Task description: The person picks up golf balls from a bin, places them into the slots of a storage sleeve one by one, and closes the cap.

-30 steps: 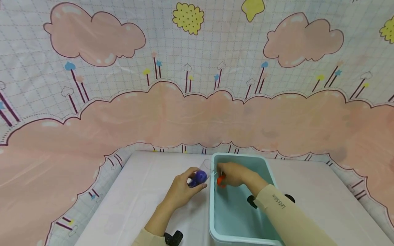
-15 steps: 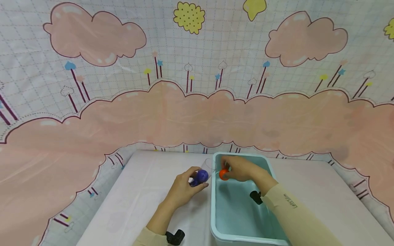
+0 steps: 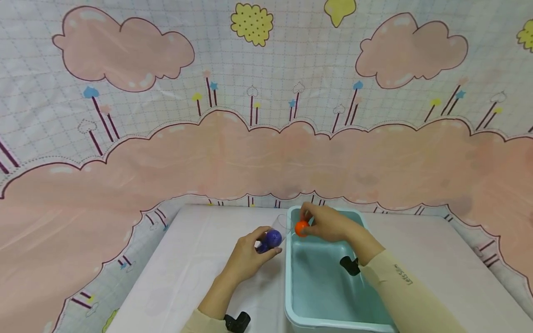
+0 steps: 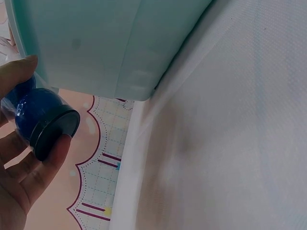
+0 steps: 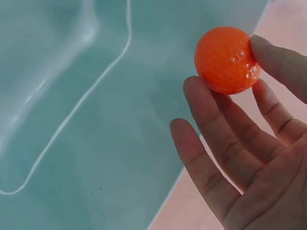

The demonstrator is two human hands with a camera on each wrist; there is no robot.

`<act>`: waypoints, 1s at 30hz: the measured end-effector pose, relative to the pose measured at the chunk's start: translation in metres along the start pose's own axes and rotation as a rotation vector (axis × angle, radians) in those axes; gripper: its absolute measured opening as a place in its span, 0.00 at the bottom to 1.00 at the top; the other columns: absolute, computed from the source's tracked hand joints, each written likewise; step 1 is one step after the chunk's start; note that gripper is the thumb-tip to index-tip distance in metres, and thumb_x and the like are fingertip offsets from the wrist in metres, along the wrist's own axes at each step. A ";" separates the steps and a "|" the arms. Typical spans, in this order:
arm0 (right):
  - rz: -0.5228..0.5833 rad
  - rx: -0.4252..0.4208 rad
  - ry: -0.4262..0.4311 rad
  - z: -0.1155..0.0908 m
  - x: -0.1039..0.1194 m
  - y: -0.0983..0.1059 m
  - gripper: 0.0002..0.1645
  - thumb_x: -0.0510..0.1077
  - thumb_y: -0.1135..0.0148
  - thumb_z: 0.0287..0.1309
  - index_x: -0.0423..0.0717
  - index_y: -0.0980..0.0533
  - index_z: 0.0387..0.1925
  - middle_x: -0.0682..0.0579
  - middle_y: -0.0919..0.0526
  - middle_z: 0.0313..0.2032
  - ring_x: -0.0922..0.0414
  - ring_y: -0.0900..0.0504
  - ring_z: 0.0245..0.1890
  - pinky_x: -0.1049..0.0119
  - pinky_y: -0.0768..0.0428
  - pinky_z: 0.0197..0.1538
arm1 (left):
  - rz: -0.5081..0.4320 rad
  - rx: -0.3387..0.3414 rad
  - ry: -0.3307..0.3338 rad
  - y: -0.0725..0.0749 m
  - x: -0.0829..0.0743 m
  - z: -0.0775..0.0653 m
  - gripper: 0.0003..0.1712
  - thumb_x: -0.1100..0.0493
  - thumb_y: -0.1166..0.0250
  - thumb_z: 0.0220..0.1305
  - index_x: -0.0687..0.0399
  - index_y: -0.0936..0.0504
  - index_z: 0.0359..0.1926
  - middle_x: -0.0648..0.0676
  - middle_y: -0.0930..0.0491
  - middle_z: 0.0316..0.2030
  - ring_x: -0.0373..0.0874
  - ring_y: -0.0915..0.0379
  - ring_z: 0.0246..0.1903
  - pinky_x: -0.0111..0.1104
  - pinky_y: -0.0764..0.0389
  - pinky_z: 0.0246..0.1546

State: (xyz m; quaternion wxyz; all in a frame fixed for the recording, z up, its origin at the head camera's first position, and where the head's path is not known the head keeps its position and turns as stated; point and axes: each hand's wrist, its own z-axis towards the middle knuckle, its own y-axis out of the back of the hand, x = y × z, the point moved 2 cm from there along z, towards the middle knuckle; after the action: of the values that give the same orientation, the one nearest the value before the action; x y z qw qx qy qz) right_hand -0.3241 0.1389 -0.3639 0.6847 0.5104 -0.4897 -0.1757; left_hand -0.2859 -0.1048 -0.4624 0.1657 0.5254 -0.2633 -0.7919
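Note:
My left hand grips a clear plastic tube beside the tub's left rim, its open mouth tilted up toward the right. Inside the tube, blue balls are stacked toward the closed end. The left wrist view shows the tube's dark round base, with fingertips against it and the thumb on the tube's side. My right hand pinches an orange dimpled golf ball between thumb and fingers, over the far left part of the tub. In the head view the ball is just right of the tube's mouth.
A pale teal plastic tub stands on a white-covered table, right of my left hand. Behind the table hangs a cloud-patterned cloth. A black wrist camera sits on my left wrist, another black camera on my right.
My right hand has risen from low in the tub with the orange golf ball, up toward the far left rim. The left hand and tube have stayed nearly still.

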 end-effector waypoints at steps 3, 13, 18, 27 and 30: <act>0.021 -0.022 0.009 -0.002 0.000 0.003 0.15 0.48 0.30 0.66 0.52 0.26 0.49 0.47 0.15 0.51 0.54 0.18 0.43 0.56 0.16 0.50 | -0.006 -0.004 0.001 0.000 -0.001 0.000 0.31 0.39 0.26 0.62 0.38 0.22 0.63 0.54 0.14 0.52 0.49 0.18 0.53 0.54 0.16 0.56; 0.090 -0.102 0.061 -0.008 0.003 0.012 0.17 0.46 0.30 0.66 0.50 0.27 0.51 0.45 0.15 0.51 0.52 0.16 0.45 0.57 0.13 0.50 | 0.009 -0.004 0.006 -0.001 -0.001 -0.001 0.32 0.38 0.27 0.62 0.40 0.22 0.64 0.54 0.14 0.53 0.50 0.18 0.54 0.52 0.15 0.56; 0.140 -0.126 0.073 -0.011 0.006 0.015 0.19 0.45 0.30 0.66 0.49 0.27 0.53 0.46 0.15 0.51 0.50 0.15 0.49 0.56 0.13 0.52 | -0.002 -0.002 -0.001 -0.002 -0.001 -0.001 0.32 0.38 0.27 0.62 0.40 0.21 0.64 0.53 0.14 0.53 0.49 0.18 0.54 0.52 0.16 0.57; 0.166 -0.158 0.114 -0.014 0.010 0.019 0.18 0.44 0.31 0.67 0.50 0.27 0.54 0.48 0.16 0.52 0.50 0.15 0.50 0.59 0.12 0.50 | -0.012 0.001 -0.001 -0.002 -0.002 -0.002 0.33 0.37 0.27 0.63 0.41 0.21 0.65 0.54 0.14 0.56 0.50 0.18 0.55 0.52 0.16 0.57; 0.165 -0.169 0.136 -0.015 0.013 0.019 0.18 0.45 0.31 0.67 0.51 0.27 0.54 0.50 0.16 0.51 0.51 0.15 0.50 0.61 0.12 0.50 | -0.008 -0.002 -0.002 -0.001 -0.002 -0.002 0.33 0.37 0.27 0.63 0.41 0.21 0.65 0.54 0.14 0.56 0.51 0.18 0.56 0.52 0.16 0.57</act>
State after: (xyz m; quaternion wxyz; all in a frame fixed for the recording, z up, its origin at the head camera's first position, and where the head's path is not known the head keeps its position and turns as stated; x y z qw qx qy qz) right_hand -0.3101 0.1451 -0.3404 0.7690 0.4197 -0.4658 -0.1244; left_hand -0.2831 -0.1035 -0.4624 0.1627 0.5256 -0.2606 -0.7933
